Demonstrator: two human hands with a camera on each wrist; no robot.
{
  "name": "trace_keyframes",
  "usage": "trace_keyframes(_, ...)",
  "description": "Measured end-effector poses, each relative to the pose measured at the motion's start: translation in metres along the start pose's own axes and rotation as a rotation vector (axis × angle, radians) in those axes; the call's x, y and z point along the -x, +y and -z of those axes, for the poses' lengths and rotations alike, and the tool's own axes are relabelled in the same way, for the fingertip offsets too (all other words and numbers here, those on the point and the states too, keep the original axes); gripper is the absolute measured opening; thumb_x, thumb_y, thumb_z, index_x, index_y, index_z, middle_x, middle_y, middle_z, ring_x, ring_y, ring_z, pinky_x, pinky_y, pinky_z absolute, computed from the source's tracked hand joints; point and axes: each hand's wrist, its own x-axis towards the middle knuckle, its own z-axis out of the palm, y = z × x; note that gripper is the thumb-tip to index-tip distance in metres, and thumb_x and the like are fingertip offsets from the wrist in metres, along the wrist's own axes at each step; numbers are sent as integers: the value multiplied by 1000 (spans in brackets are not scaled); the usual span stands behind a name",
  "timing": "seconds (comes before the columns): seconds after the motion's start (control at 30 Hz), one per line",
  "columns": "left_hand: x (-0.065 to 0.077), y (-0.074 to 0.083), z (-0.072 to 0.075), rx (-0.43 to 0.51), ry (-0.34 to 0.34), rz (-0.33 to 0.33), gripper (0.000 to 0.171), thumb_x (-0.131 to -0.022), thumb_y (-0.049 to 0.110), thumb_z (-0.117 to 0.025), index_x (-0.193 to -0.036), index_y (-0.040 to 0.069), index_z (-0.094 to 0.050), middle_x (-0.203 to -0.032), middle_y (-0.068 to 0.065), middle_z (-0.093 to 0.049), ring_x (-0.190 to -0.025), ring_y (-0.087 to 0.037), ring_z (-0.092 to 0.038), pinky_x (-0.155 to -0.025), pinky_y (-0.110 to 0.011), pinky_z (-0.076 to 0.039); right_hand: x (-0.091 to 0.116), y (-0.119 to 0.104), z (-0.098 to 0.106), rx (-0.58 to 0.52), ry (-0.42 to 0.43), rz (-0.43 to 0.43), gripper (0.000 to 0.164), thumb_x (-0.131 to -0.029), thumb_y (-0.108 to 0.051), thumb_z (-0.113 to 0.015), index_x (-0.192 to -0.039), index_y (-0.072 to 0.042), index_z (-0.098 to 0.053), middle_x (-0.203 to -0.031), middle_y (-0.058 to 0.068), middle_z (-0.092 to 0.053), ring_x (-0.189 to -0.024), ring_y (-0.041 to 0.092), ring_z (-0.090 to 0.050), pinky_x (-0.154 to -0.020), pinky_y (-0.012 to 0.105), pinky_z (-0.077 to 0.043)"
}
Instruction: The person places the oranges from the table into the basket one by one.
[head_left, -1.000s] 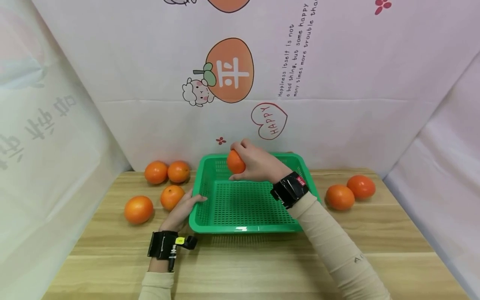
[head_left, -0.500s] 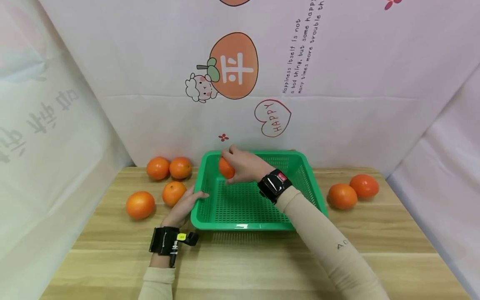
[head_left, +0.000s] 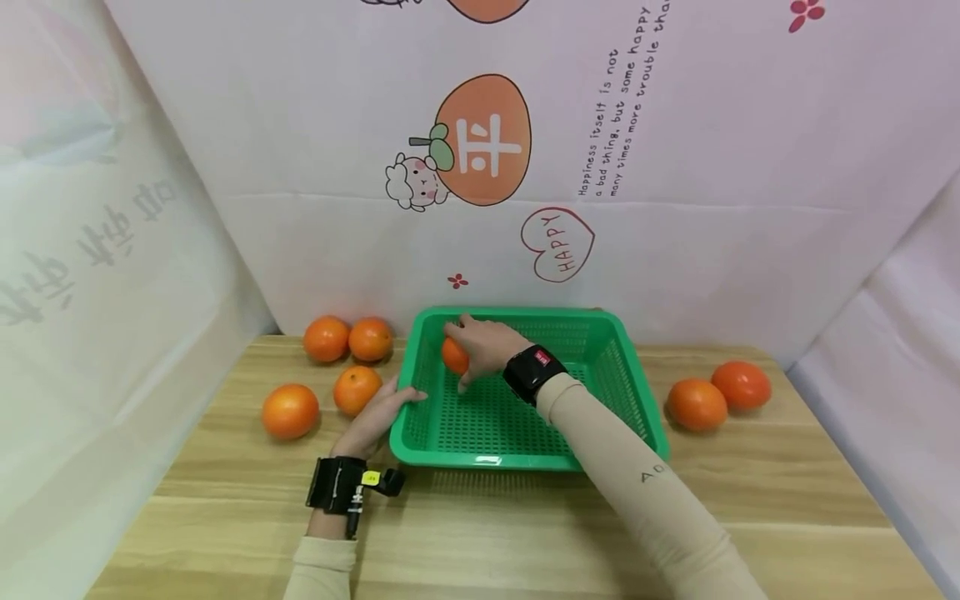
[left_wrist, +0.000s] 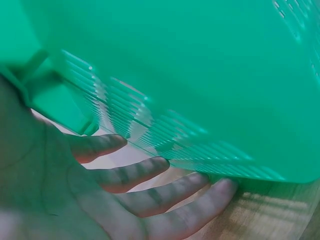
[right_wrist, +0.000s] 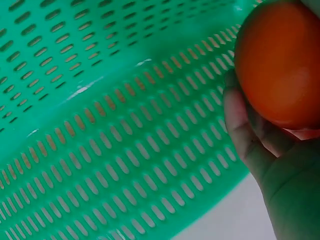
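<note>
A green plastic basket with slotted walls and floor stands on the wooden table. My left hand holds its left rim, thumb hooked over the edge; in the left wrist view the fingers lie along the outside of the slotted wall. Low inside the basket's back left corner, my right hand grips an orange. In the right wrist view that orange is smooth and round, with fingers curled around its underside. Whether it touches the basket floor, I cannot tell.
Several oranges sit on the table left of the basket, one right beside my left hand. Two redder round fruits lie to its right. Behind the table's back edge hangs a printed white cloth, with more cloth at both sides.
My right hand has moved left and down into the basket with the orange in its grip. The left hand stays on the rim. The head view has shifted slightly.
</note>
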Motion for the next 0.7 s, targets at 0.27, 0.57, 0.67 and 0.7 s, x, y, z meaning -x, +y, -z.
trace_keyframes(0.27,-1,-1,-2,8,1,10,75,-105,20,-47,-171,18,-10,-168,-23,-36,-144,-41,-51,-106,-42,-56,-9,3,-17,181,47,9,109,-69,-66,-91,-156,-19,-47,-144,13,-56,-101,24,-71,-86,39,-62)
trace_keyframes(0.57,-2,-1,0,-18,-1,-8,74,-106,19,-45,-171,19,-9,-172,-19,-28,-149,-43,-44,-109,-43,-54,-10,-6,-22,346,76,25,106,-72,-77,-81,-154,-17,-51,-147,15,-57,-108,27,-71,-92,42,-62)
trace_keyframes(0.67,-2,0,0,-10,0,-4,75,-105,20,-45,-171,19,-9,-173,-19,-27,-150,-43,-43,-110,-44,-53,-10,-7,-21,343,72,26,105,-72,-79,-79,-153,-17,-52,-149,15,-57,-112,28,-71,-94,43,-62)
trace_keyframes(0.7,-2,0,0,-10,0,-4,76,-105,20,-46,-171,19,-8,-173,-19,-27,-150,-43,-43,-111,-45,-52,-10,-8,-21,339,72,26,106,-72,-80,-79,-153,-17,-52,-149,15,-57,-112,28,-71,-94,43,-62)
